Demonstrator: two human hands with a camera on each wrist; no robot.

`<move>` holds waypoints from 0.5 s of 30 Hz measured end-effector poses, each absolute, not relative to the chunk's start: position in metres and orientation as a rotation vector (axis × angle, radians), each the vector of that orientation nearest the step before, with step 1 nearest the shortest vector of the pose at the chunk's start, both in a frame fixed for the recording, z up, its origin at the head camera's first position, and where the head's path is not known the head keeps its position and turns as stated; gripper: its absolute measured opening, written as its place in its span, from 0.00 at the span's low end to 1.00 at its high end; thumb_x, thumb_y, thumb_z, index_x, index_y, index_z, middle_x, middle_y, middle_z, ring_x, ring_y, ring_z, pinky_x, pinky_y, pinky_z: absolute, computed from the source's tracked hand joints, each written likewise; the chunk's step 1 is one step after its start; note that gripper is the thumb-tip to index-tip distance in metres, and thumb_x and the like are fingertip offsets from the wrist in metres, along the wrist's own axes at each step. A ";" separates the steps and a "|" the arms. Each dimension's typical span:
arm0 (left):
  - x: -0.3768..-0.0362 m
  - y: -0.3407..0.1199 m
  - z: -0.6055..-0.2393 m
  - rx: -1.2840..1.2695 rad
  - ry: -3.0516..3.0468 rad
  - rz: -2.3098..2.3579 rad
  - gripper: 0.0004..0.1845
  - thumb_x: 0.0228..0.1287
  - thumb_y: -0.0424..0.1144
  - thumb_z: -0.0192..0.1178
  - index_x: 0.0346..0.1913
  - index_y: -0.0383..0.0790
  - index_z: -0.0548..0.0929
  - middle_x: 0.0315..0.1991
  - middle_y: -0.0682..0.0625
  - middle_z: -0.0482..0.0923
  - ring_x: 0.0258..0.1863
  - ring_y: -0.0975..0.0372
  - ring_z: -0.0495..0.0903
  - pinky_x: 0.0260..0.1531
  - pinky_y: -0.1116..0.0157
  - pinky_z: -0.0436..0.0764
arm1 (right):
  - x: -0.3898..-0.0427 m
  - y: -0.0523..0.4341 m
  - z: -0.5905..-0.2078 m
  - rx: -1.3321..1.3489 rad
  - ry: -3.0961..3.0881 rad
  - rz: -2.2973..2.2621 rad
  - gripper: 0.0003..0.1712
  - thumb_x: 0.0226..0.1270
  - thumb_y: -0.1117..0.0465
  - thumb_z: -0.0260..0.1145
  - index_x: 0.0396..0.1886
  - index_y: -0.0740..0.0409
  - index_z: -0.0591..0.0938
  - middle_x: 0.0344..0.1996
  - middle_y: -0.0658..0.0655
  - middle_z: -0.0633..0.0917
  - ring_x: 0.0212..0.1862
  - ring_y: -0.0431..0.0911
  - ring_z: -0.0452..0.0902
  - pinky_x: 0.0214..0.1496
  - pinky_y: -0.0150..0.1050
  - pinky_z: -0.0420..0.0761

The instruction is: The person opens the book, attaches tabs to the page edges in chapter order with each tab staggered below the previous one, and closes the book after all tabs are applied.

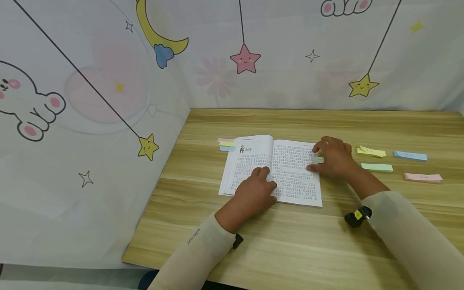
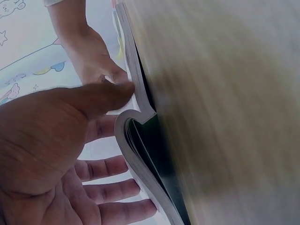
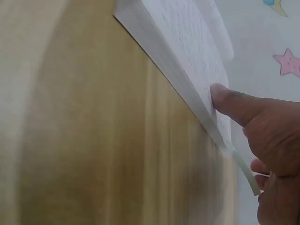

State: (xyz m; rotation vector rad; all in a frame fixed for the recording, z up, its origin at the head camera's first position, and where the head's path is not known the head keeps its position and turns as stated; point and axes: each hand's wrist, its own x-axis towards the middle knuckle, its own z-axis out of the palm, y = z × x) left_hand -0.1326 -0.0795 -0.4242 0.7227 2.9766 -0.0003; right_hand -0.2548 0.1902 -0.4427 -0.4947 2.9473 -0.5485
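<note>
An open book (image 1: 286,173) of printed text lies flat on the wooden table (image 1: 290,241). My left hand (image 1: 258,183) rests on its lower middle with straight fingers, pressing the pages down near the spine; the left wrist view shows the same hand (image 2: 101,140) spread against the book (image 2: 136,98). My right hand (image 1: 328,158) is at the right page's outer edge and holds a pale green sticky note (image 1: 318,160) there. In the right wrist view the thumb (image 3: 225,98) presses the page (image 3: 187,37) while the green sticky note (image 3: 243,168) sticks out past the edge.
Pads of sticky notes lie right of the book: yellow (image 1: 370,151), blue (image 1: 410,156), green (image 1: 377,167), pink (image 1: 423,177). Pink, yellow and blue tabs (image 1: 227,144) stick out past the book's left side. A printed curtain (image 1: 90,121) walls the table's back and left.
</note>
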 end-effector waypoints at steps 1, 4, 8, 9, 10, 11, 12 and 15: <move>-0.132 -0.079 -0.424 0.717 2.967 0.008 0.19 0.65 0.55 0.70 0.53 0.49 0.88 0.64 0.44 0.69 0.66 0.50 0.67 0.45 0.59 0.83 | -0.251 0.190 -0.443 -0.481 2.943 -0.555 0.41 0.52 0.40 0.82 0.55 0.60 0.77 0.74 0.71 0.60 0.72 0.73 0.50 0.66 0.71 0.47; -0.132 -0.076 -0.424 0.709 2.951 0.011 0.24 0.62 0.59 0.71 0.55 0.50 0.87 0.66 0.44 0.67 0.67 0.50 0.66 0.46 0.59 0.82 | -0.237 0.191 -0.443 -0.449 2.957 -0.558 0.53 0.46 0.35 0.83 0.63 0.62 0.73 0.76 0.74 0.52 0.74 0.74 0.43 0.67 0.72 0.42; -0.133 -0.076 -0.424 0.737 2.961 -0.014 0.24 0.61 0.57 0.72 0.56 0.50 0.87 0.65 0.44 0.68 0.67 0.50 0.67 0.46 0.59 0.82 | -0.217 0.196 -0.443 -0.500 3.004 -0.513 0.58 0.48 0.34 0.81 0.71 0.61 0.71 0.76 0.74 0.51 0.75 0.74 0.42 0.66 0.73 0.42; -0.133 -0.076 -0.424 0.739 2.966 -0.018 0.24 0.61 0.57 0.73 0.56 0.50 0.87 0.65 0.44 0.68 0.66 0.50 0.67 0.46 0.59 0.82 | -0.214 0.197 -0.443 -0.522 3.007 -0.493 0.58 0.50 0.33 0.79 0.73 0.59 0.70 0.77 0.74 0.50 0.75 0.74 0.41 0.66 0.74 0.43; -0.133 -0.076 -0.424 0.739 2.970 -0.019 0.24 0.61 0.56 0.73 0.56 0.50 0.87 0.65 0.44 0.68 0.66 0.50 0.67 0.46 0.59 0.82 | -0.213 0.198 -0.443 -0.539 3.003 -0.471 0.57 0.52 0.32 0.78 0.75 0.57 0.70 0.77 0.73 0.49 0.75 0.74 0.41 0.66 0.74 0.43; -0.133 -0.077 -0.423 0.740 2.973 -0.019 0.24 0.61 0.56 0.73 0.56 0.50 0.87 0.64 0.44 0.69 0.65 0.51 0.68 0.46 0.60 0.83 | -0.212 0.198 -0.443 -0.551 2.992 -0.451 0.56 0.54 0.30 0.75 0.75 0.55 0.70 0.78 0.73 0.48 0.76 0.73 0.40 0.66 0.74 0.43; -0.133 -0.077 -0.423 0.737 2.975 -0.020 0.23 0.61 0.56 0.73 0.55 0.50 0.87 0.64 0.44 0.69 0.65 0.51 0.68 0.45 0.60 0.83 | -0.213 0.199 -0.443 -0.557 2.979 -0.430 0.56 0.55 0.28 0.73 0.76 0.54 0.70 0.78 0.73 0.47 0.76 0.74 0.39 0.66 0.75 0.42; -0.132 -0.077 -0.422 0.722 2.964 -0.011 0.23 0.61 0.55 0.73 0.56 0.49 0.87 0.65 0.44 0.69 0.66 0.50 0.68 0.46 0.59 0.83 | -0.216 0.201 -0.446 -0.540 2.929 -0.373 0.57 0.56 0.21 0.66 0.77 0.50 0.70 0.79 0.73 0.44 0.77 0.74 0.36 0.66 0.76 0.40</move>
